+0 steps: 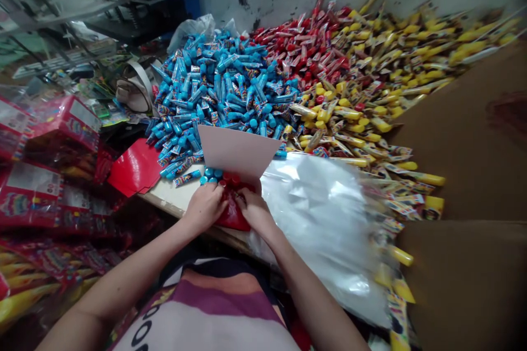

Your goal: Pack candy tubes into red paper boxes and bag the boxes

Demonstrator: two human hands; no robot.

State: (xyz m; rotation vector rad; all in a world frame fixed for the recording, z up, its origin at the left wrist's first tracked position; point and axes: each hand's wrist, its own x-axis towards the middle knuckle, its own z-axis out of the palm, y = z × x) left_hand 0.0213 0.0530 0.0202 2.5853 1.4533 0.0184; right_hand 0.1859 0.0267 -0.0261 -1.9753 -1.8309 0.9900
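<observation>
In front of my body stands a small open red box [236, 220] with a raised pale flap [239, 151]. My left hand [206, 205] is closed at its left side, fingers curled against red-capped tubes [230, 178]. From the right, my right hand [254, 208] reaches in with bent fingers, also closed around the red tubes. How many pieces each hand holds is hidden. Several blue-capped tubes [211, 174] stand upright just behind my left hand. One wrapped blue tube [187, 177] lies on the table beside them.
Behind the box are heaps of blue tubes [222, 82], red tubes [308, 49] and yellow tubes [382, 55]. Clear plastic bags [317, 214] lie to the right, by a cardboard box [469, 153]. At left are a flat red sheet [138, 167] and packed red boxes [61, 126].
</observation>
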